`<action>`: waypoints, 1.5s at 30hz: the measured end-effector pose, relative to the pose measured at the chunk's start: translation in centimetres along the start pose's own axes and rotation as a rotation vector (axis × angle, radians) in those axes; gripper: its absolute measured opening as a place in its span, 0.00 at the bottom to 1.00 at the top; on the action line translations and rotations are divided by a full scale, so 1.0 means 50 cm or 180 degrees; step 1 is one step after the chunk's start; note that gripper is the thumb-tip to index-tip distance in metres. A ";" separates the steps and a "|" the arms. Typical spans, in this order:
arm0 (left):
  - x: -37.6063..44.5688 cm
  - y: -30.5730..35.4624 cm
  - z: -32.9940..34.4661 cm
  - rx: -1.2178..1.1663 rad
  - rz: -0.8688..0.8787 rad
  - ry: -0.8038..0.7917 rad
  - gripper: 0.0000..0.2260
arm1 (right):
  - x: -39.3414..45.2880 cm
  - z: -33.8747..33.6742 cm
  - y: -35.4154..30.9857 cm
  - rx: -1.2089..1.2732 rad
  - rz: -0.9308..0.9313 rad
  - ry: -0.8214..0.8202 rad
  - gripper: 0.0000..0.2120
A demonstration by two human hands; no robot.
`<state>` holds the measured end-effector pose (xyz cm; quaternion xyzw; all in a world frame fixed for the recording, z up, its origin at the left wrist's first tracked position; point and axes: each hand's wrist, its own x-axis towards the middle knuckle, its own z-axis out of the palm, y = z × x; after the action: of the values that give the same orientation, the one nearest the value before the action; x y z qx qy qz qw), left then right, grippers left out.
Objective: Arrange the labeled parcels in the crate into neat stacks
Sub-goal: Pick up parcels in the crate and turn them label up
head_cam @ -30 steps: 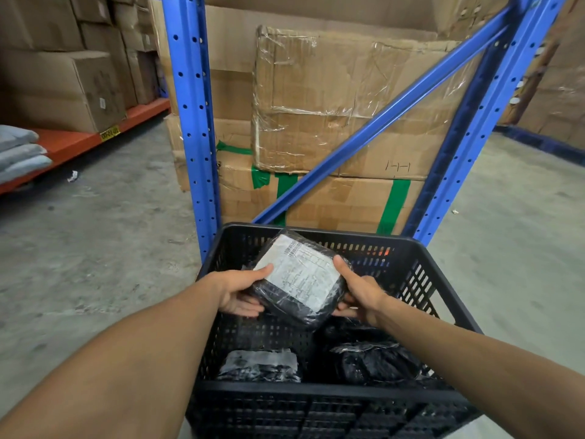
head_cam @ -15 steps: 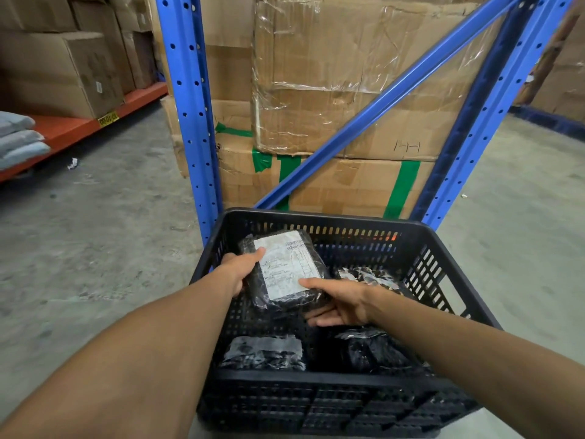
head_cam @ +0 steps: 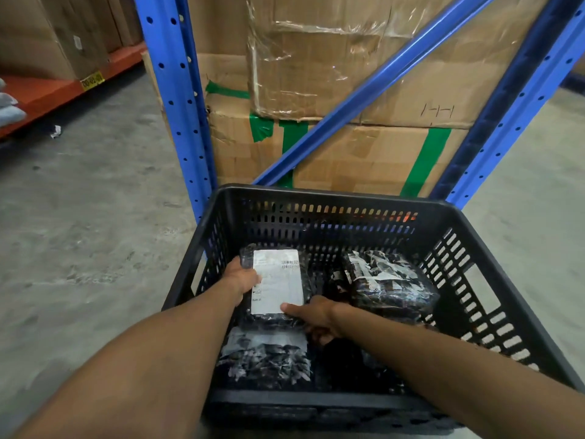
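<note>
Both hands, left hand point(head_cam: 241, 278) and right hand point(head_cam: 316, 315), grip the labeled parcel point(head_cam: 276, 285).

The crate point(head_cam: 493, 299) is open on top, so hands can enter from above. Inside, three parcels point(head_cam: 384, 285) fill much of the floor; a dark gap between them stays free.

Black slotted plastic crate point(head_cam: 319, 198), open-topped, stood on a grey concrete floor point(head_cam: 95, 217) before a blue steel rack upright point(head_cam: 177, 99). Contents on its base: one black-wrapped parcel with a white label point(head_cam: 276, 282) face up at far left; a second wrapped parcel point(head_cam: 267, 359) just nearer, touching it; a third, crumpled-labelled parcel point(head_cam: 386, 283) at far right, apart from the first. Behind the crate, taped cardboard cartons point(head_cam: 364, 153) rested on the same floor. A scrap of litter point(head_cam: 55, 131) lay at far left.
</note>
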<state>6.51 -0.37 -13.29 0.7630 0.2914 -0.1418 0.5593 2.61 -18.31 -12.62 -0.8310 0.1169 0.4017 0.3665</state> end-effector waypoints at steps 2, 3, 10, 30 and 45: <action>0.015 -0.012 0.000 -0.0051 0.0042 -0.0065 0.27 | 0.015 0.006 -0.001 -0.0188 0.0047 0.0019 0.43; 0.022 -0.015 -0.003 -0.0071 0.0053 -0.0116 0.29 | 0.020 0.008 -0.003 -0.0251 0.0073 0.0015 0.44; 0.038 -0.033 -0.023 0.0314 -0.0120 -0.0653 0.37 | 0.000 0.013 -0.002 0.0283 0.0395 -0.0375 0.46; 0.030 -0.064 -0.003 0.0495 -0.0215 -0.0279 0.34 | -0.148 -0.078 0.003 0.0138 0.0671 -0.1108 0.25; -0.056 0.031 -0.020 -0.0194 -0.0843 -0.0923 0.39 | -0.196 -0.142 0.010 0.0649 -0.1701 0.0575 0.48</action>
<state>5.12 -0.53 -10.23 0.6723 0.3097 -0.3136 0.5948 0.14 -24.64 -2.57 -0.8236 -0.0341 0.2017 0.5290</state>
